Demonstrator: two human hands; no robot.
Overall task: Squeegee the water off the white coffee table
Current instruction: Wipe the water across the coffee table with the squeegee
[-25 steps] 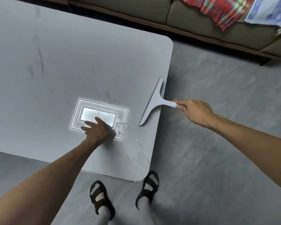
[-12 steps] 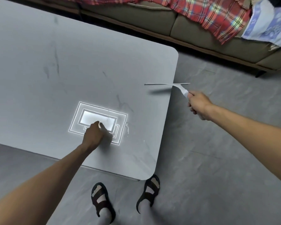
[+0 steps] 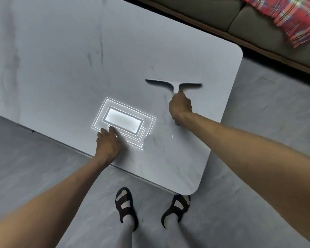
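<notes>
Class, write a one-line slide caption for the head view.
Right hand holds squeegee on white coffee table; left hand braces.

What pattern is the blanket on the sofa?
Red plaid with blue and yellow stripes, on the blanket, seen in the head view.

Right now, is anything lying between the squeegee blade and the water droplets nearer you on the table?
Nothing visible does. The squeegee in the right hand sits beyond the droplets, with bare coffee table between. The left hand rests off to the side.
</notes>
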